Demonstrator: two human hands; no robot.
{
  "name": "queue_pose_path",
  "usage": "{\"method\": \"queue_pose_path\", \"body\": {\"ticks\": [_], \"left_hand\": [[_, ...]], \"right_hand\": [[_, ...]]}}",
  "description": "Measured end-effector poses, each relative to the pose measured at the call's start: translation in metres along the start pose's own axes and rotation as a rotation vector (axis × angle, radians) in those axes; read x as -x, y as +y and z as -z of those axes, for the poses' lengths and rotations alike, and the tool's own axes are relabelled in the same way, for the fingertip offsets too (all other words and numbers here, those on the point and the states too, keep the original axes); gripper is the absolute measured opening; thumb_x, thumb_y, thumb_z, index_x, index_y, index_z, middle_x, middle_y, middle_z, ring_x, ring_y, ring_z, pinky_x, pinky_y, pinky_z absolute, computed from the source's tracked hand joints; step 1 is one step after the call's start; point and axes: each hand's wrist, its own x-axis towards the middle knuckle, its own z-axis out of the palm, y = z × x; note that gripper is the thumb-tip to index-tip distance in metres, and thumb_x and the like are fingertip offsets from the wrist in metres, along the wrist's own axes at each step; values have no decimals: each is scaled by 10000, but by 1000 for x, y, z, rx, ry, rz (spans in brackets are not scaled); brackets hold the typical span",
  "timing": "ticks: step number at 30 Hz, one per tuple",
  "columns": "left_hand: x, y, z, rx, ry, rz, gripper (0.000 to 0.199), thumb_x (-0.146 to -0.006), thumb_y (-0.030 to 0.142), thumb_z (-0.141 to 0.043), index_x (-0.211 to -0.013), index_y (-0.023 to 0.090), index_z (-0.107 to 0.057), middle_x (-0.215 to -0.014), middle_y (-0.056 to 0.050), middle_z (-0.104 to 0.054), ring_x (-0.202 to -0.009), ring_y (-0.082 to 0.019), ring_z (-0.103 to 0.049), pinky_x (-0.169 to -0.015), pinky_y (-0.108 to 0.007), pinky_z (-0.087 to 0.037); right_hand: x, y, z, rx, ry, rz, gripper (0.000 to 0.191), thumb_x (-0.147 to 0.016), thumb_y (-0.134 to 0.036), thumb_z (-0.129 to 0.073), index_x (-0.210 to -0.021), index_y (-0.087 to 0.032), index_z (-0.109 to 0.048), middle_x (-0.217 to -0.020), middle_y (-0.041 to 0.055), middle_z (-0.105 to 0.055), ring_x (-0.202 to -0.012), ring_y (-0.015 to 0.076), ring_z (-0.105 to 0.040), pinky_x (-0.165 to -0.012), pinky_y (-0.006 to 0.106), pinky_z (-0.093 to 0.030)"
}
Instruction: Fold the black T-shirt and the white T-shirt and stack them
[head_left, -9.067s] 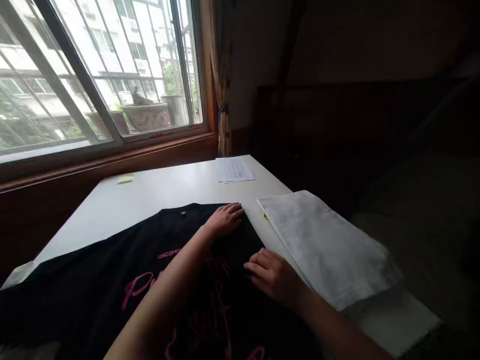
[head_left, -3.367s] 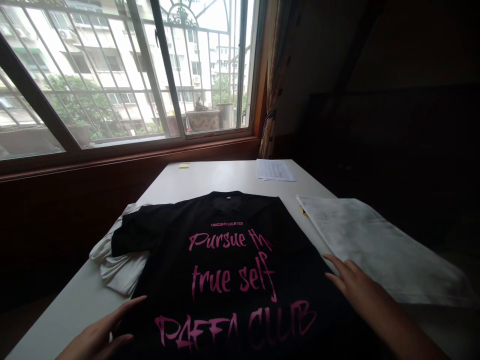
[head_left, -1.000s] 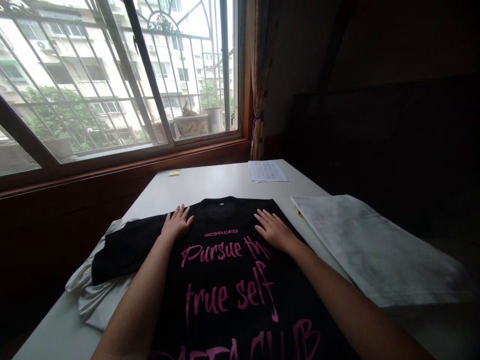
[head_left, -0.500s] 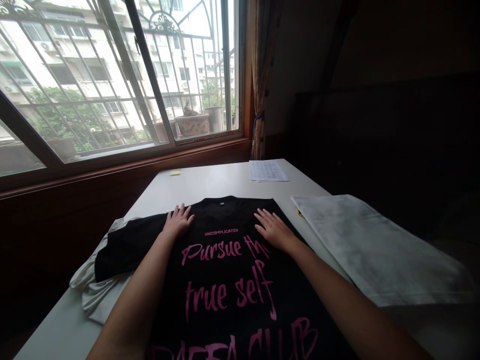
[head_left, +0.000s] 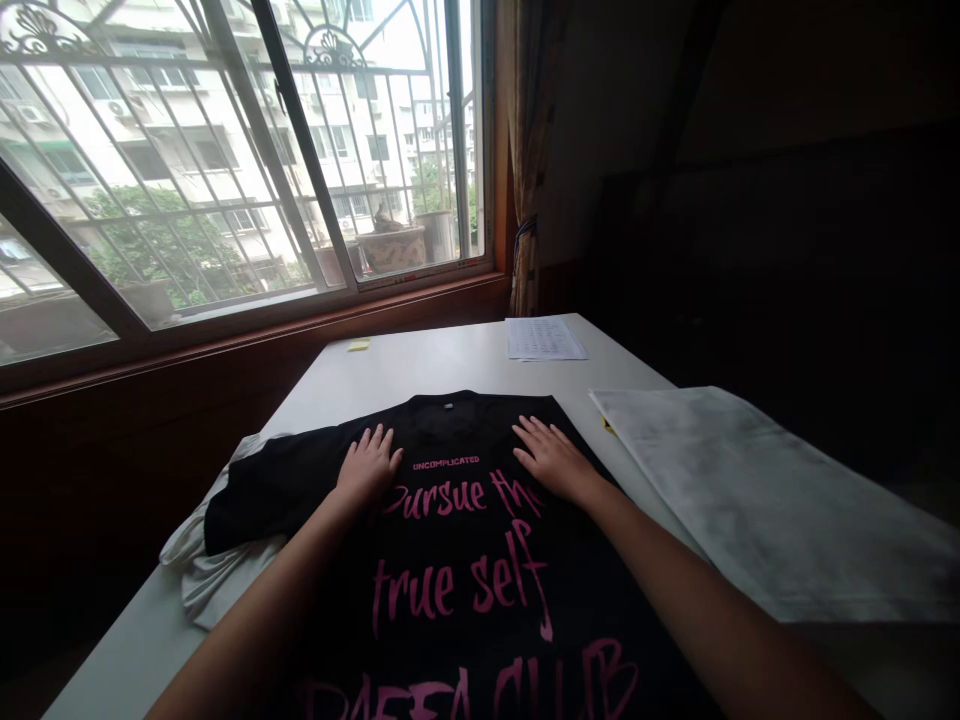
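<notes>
A black T-shirt with pink lettering lies spread on the white table, its neckline toward the far end. My left hand rests flat on the shirt's upper left, fingers stretched out beside the small printed word. On the upper right of the shirt, my right hand also lies flat with fingers apart, covering the end of a printed line. The left sleeve reaches out over a crumpled white cloth. My right forearm hides part of the shirt's right side.
A pale grey-white folded cloth lies along the table's right edge, with a bit of yellow under its near corner. Printed papers and a yellow slip are at the far end of the white table. A barred window stands behind.
My left hand has slid a little right and toward me across the shirt. My right hand stays in nearly the same place. The view has shifted slightly.
</notes>
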Motion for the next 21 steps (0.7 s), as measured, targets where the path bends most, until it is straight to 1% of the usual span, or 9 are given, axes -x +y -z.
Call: {"method": "queue_pose_path", "body": {"ticks": [4,8,11,16,21], "left_hand": [[23,-7,-4,15,-2,-1,676,-1058,543,-271,-1621,170,-290,-1701,-107,-206,-1580,-295,-165,-1256,-515,-195],[32,-14,-4,28,-5,-12,661,-1061,539,-270,-1629,200,-269,-1709,-80,-162,-1588,-258,-125,-1270,-493,-157],[32,-14,-3,38,-10,-16,671,-1058,547,-268,-1633,200,-254,-1710,-61,-143,-1590,-262,-104,-1273,-502,-145],[34,-12,0,61,-33,-51,684,-1050,585,-265,-1640,241,-226,-1710,-4,-128,-1592,-289,-66,-1270,-545,-129],[38,-16,5,84,-51,-99,665,-1046,590,-299,-1637,292,-232,-1709,-1,-132,-1591,-300,-61,-1263,-564,-118]], "right_hand": [[0,0,0,8,-5,-4,619,-1037,-482,-327,-1571,-183,-423,-1672,83,-303,-1562,254,-233,-1269,497,-200],[0,-1,2,11,-16,-11,625,-1039,-483,-327,-1572,-172,-418,-1675,79,-297,-1563,251,-230,-1270,493,-198],[0,-2,3,7,-20,-12,623,-1039,-481,-333,-1573,-171,-417,-1674,78,-298,-1563,249,-230,-1272,489,-197],[0,-1,2,8,-14,-3,623,-1040,-485,-331,-1574,-175,-416,-1674,83,-297,-1562,251,-234,-1268,493,-203],[1,0,1,-9,-6,1,605,-1039,-485,-337,-1571,-211,-425,-1672,83,-305,-1560,254,-239,-1266,500,-201]]}}
